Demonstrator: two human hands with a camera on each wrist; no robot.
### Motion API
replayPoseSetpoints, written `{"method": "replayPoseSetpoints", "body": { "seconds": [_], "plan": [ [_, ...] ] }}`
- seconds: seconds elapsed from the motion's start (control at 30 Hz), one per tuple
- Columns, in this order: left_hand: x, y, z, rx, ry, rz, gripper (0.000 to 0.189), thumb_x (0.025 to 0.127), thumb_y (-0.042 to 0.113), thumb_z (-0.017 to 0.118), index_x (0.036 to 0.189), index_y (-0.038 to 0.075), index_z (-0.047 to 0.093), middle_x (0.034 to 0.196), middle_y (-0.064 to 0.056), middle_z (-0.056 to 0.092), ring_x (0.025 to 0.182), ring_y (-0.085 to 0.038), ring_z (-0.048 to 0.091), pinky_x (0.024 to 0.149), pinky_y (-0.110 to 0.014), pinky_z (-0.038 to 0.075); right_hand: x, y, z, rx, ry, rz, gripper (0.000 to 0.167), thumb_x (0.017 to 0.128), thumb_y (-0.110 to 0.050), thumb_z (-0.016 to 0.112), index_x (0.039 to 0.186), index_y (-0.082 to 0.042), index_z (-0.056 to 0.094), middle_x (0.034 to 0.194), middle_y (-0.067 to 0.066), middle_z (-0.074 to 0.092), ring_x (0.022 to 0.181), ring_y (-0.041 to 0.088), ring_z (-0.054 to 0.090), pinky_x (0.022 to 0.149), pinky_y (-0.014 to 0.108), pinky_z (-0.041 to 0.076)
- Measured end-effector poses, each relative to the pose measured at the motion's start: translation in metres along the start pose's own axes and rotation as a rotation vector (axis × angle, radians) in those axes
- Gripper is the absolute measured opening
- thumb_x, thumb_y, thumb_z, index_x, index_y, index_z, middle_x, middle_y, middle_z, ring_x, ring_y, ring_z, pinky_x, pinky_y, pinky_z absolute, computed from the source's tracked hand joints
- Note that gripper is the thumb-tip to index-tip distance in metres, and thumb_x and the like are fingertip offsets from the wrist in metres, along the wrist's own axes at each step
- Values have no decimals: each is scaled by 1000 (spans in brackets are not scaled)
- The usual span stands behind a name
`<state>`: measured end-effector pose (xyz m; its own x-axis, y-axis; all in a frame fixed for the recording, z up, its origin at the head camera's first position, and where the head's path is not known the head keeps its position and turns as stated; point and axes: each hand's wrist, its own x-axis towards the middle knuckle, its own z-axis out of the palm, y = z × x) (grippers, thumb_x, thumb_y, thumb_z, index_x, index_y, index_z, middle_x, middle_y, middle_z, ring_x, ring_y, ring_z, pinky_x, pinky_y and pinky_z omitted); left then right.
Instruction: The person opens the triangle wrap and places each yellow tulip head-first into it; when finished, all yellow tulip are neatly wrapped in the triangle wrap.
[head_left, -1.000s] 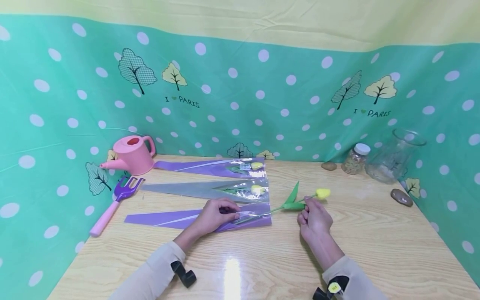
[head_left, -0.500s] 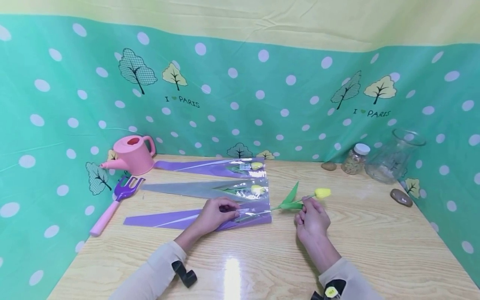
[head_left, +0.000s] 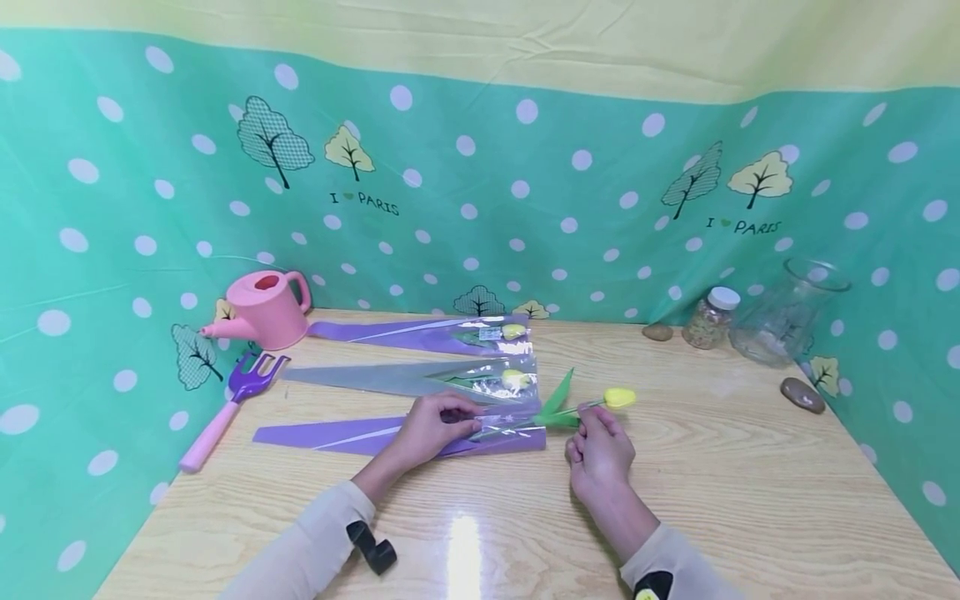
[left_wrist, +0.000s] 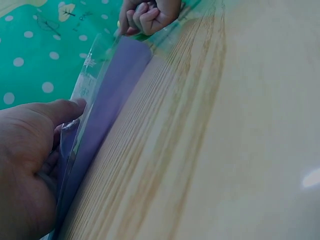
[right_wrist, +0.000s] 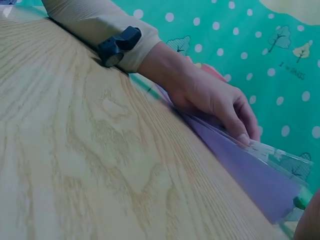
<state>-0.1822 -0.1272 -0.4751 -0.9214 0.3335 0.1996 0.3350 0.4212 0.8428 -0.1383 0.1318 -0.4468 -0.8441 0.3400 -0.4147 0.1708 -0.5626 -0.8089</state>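
Note:
My right hand (head_left: 603, 454) pinches a yellow tulip (head_left: 619, 397) by its stem, just below the bloom. The tulip's stem runs left into the mouth of the nearest purple flower sleeve (head_left: 322, 435), and its green leaves (head_left: 557, 404) stand at that mouth. With thumb and fingers, my left hand (head_left: 431, 429) pinches the clear upper film of this sleeve, lifting it off the purple back. In the left wrist view the clear film (left_wrist: 90, 75) stands apart from the purple sheet (left_wrist: 117, 80). The left fingertips behind the film are partly hidden.
Behind lie a grey sleeve (head_left: 360, 379) and another purple sleeve (head_left: 375, 332), each holding a yellow tulip. At left are a pink watering can (head_left: 266, 312) and a garden fork (head_left: 232, 408). Stones (head_left: 802, 395), a lidded jar (head_left: 710, 321) and a glass vase (head_left: 780, 325) stand at right.
My right hand has moved left with the tulip, so more stem lies inside the sleeve and the leaves have reached its mouth. The left hand stays almost where it was.

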Motion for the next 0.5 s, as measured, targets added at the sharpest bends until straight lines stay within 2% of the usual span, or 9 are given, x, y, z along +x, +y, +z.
{"method": "replayPoseSetpoints", "body": {
  "seconds": [0.5],
  "plan": [
    [0, 2, 0, 3, 10, -9, 18, 88, 21, 83, 106, 20, 82, 112, 5, 76, 109, -16, 70, 96, -27, 57, -8, 9, 7, -28, -28, 26, 19, 102, -15, 64, 116, -15, 51, 78, -10, 48, 54, 1, 34, 50, 16, 32]
  ]
}}
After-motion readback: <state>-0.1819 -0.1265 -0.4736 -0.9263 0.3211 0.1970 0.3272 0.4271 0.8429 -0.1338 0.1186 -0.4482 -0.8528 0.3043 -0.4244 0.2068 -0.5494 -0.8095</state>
